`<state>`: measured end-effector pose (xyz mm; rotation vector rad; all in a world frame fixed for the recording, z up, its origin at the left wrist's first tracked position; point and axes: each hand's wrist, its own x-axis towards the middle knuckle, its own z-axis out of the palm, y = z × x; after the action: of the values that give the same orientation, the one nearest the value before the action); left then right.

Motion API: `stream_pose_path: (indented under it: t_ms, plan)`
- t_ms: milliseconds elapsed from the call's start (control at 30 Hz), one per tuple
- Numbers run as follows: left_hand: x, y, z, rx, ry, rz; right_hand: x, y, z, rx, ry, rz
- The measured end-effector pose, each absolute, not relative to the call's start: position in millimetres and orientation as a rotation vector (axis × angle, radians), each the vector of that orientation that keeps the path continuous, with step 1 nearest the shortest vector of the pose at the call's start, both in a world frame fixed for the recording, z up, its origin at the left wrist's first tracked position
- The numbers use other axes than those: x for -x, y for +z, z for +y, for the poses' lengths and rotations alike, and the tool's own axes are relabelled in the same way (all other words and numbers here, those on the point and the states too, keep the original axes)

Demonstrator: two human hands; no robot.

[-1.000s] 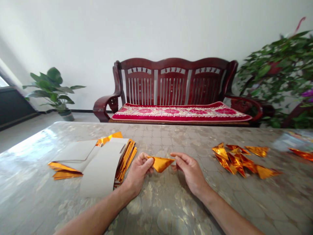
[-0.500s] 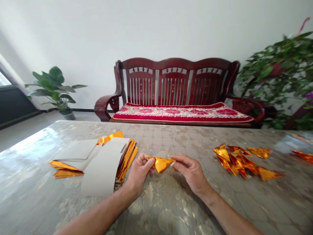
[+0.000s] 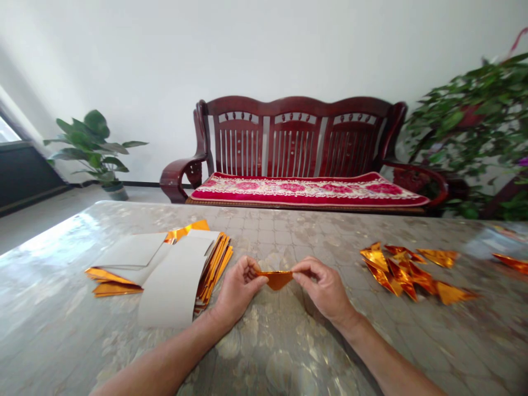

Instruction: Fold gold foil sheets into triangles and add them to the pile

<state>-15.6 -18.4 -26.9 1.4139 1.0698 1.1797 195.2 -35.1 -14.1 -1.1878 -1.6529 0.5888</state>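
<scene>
Between my two hands is a folded piece of shiny gold foil paper [image 3: 279, 280], a small shape with a straight upper edge and a point hanging down. My left hand [image 3: 243, 283] pinches its left corner between thumb and fingers. The right corner is pinched in my right hand [image 3: 322, 283]. Both hands are held just above the table, near the middle. To the left of my left hand lies a stack of gold foil sheets [image 3: 215, 269] with pale backs. Several folded gold foil pieces [image 3: 404, 272] lie in a pile to the right of my right hand.
A patterned cover lies over the table [image 3: 272, 346]. At the right edge is a blurred clear plastic bag [image 3: 495, 242] beside another foil piece [image 3: 511, 264]. Behind the table stand a dark red wooden bench [image 3: 292, 143] and potted plants [image 3: 97, 146].
The foil piece has tilted, so its lower point looks shorter and darker. My hands have turned slightly, and both still pinch its corners.
</scene>
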Motion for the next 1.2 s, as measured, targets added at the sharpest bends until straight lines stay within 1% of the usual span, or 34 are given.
stream_pose_path:
  t_ms: [133,367,700,1200]
  plan:
    - [22.5,-26.3,-15.2,-1.644,1.187,1.062,-197.4,-14.5,-34.5,1.211,0.591,-1.727]
    - [33.5,-20.2,-10.3,-1.99,1.004,0.874,-203.1,-20.1,-30.7,1.176,0.667,-1.813]
    - [36.9,-16.8,-16.5,-2.086,0.856,0.816,-211.3,-19.9,-30.7,1.105,0.714,-1.928]
    - [38.2,-17.7,-22.9,-2.176,0.888,0.88,-212.0,-18.0,-34.3,1.043,0.458,-2.168]
